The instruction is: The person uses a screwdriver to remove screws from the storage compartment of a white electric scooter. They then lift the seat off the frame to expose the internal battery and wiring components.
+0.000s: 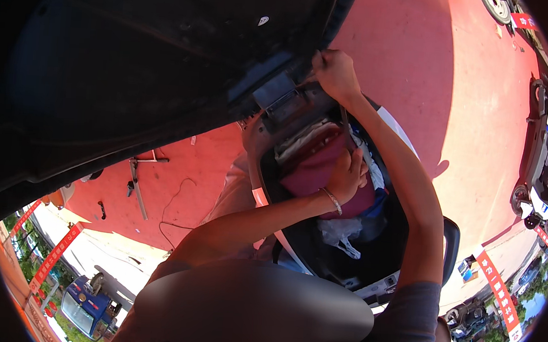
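A scooter's black under-seat storage bin [376, 254] stands open below me, its big dark lid [167, 62] raised at the upper left. Inside lies a maroon cloth item [319, 168] with a cream edge at its far end. My left hand [348, 176], a bracelet at its wrist, rests on the maroon cloth with its fingers partly stretched out. Beyond the bin, next to the lid's hinge [276, 95], my right hand [336, 74] is closed in a fist; whatever it grips is hidden. A crumpled clear plastic bag [341, 231] lies nearer me in the bin.
Red ground [397, 46] surrounds the scooter. To the left lie a metal tool with a long bar [138, 187] and a thin cable [183, 203]. Another scooter [544, 164] stands at the far right. Red banners [497, 291] and a blue vehicle [83, 307] show near the rim.
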The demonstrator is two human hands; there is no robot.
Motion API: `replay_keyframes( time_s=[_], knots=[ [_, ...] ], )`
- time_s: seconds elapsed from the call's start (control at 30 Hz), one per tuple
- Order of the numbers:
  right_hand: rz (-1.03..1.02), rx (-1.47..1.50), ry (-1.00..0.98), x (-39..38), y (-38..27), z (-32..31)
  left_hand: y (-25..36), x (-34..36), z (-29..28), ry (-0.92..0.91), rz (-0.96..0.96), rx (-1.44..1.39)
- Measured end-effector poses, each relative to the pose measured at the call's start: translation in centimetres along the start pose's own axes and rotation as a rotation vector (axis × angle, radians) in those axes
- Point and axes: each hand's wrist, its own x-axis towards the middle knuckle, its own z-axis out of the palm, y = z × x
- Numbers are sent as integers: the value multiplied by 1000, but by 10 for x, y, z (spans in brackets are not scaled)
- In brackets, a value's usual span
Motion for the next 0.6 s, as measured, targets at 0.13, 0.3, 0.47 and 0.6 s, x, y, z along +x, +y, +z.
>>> replay_keyframes(
  time_s=[0.13, 0.3, 0.47, 0.6],
  knots=[
    [-343, -235, -199, -23, -16, 21, -44, 27, 10, 202, 694, 610],
    [-333, -270, -33, -41, -21, 0, 72, -3, -34, -239, 223, 1505],
    [-250, -175, 215, -40, -8, -18, 148, 19, -42, 28, 998, 1740],
    [-225, -262, 205, -76, 10, -30, 165, 54, -31, -254, 1361, 1755]
  ],
)
